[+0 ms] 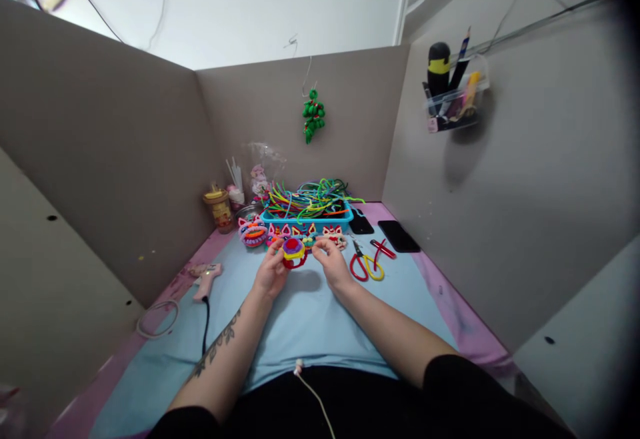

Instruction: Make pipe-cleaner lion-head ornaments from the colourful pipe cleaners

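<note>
Over the middle of the blue cloth, my left hand [273,271] pinches a small round pipe-cleaner craft piece [293,252] in red, purple and yellow by its left side. My right hand [331,264] is at the right of this piece, thumb and fingertips pressed together. Whatever lies between those fingertips is too small to make out. Just behind the hands stand several finished pipe-cleaner animal heads, among them a purple and orange one [253,232] and a red and white one [334,236].
A blue tray [306,222] heaped with coloured pipe cleaners [313,198] stands at the back. Red-and-yellow-handled scissors [367,266], a red cutter [384,248] and a black phone [399,236] lie right. A pink glue gun [205,280] with its cord is left. Grey partitions surround the table.
</note>
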{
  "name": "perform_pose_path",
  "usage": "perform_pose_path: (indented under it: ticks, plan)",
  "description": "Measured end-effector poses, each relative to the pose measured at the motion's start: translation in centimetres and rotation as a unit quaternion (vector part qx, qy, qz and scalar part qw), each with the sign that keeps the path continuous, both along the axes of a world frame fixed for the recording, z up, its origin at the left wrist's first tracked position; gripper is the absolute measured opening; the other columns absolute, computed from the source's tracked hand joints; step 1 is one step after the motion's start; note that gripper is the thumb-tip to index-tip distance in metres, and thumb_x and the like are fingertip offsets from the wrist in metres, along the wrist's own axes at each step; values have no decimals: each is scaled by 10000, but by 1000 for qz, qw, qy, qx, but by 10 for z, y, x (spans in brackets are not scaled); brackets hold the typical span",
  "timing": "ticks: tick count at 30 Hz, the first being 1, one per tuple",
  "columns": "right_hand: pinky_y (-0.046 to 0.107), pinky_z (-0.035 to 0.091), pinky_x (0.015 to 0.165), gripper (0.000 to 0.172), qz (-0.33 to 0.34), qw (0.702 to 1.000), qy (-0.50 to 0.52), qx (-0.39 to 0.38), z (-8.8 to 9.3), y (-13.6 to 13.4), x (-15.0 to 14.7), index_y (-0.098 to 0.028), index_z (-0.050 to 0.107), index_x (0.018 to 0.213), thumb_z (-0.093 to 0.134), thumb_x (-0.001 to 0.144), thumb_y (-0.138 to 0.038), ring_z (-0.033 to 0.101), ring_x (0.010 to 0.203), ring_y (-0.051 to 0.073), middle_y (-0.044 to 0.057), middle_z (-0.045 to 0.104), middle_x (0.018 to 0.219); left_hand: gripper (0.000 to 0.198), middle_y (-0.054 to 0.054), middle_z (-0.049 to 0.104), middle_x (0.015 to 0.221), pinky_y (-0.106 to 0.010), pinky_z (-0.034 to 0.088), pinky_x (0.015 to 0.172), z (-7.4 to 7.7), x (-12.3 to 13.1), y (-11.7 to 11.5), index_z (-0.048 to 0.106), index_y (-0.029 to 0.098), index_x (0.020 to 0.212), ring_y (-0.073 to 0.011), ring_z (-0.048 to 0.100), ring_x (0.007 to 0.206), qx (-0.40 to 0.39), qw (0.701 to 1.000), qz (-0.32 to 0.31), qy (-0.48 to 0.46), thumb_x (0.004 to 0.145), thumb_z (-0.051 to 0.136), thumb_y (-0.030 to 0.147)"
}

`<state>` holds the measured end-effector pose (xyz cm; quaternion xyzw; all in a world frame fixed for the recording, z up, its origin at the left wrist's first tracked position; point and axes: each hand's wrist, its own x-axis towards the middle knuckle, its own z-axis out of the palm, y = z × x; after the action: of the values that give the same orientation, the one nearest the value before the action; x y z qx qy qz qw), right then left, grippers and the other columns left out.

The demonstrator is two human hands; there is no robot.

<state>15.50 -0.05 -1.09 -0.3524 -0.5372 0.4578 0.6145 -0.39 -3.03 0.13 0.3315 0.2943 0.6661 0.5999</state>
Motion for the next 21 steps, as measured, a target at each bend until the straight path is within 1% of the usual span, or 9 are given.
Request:
perform_pose_path:
  ticks: [2,5,7,11,14,17,19,21]
  plan:
    - [351,392,904,235,19,1000,-14,2,1,-3,-1,-204,675,743,654,690,-431,472,1148,250,79,520,1232,392,-37,648,1027,-266,484,674,-1,0,1,547,237,1068,-151,623,827,22,1000,16,10,704,692,257]
    - [346,430,844,238,59,998,-31,-2,1,-5,-3,-215,695,778,668,675,-428,484,1145,255,83,475,1281,420,-36,641,1045,-295,478,747,-3,1,1,537,243,1076,-164,616,891,42,999,4,17,692,707,269]
    - [350,422,863,228,61,998,-29,-5,1,-6,-4,-213,690,739,670,671,-430,487,1147,251,81,486,1268,433,-38,639,1046,-306,472,775,-4,3,1,529,246,1087,-166,613,905,39,999,-11,28,694,707,282]
    - [372,358,962,247,35,999,-9,-9,3,-6,-3,-207,666,660,662,671,-453,471,1166,247,69,501,1270,468,-45,634,1047,-310,468,770,-7,6,0,509,253,1104,-171,612,905,22,997,-27,67,686,711,319]
    - [383,294,1022,243,44,999,-4,-8,4,-7,-2,-210,677,689,657,685,-452,430,1219,251,69,478,1313,508,-28,643,962,-283,461,748,-10,6,1,499,245,1098,-150,611,848,26,997,-4,77,651,735,303]
    - [381,275,1034,232,63,998,13,-25,2,-6,-4,-203,676,687,675,677,-435,412,1242,255,78,455,1339,507,-7,645,862,-262,451,743,-11,6,3,497,229,1083,-122,604,773,42,994,27,92,640,739,283]
    - [391,276,1031,229,71,996,34,-44,0,-4,-5,-192,658,648,692,656,-419,422,1232,264,85,460,1330,501,-16,648,852,-266,451,742,-11,7,3,499,217,1078,-129,605,768,53,991,37,121,641,735,287]
    - [403,273,1031,224,66,996,42,-50,-1,-1,-5,-187,640,612,703,640,-399,428,1222,269,86,463,1319,493,-39,649,895,-276,455,743,-10,8,2,511,207,1076,-152,608,811,64,986,42,149,645,729,303]
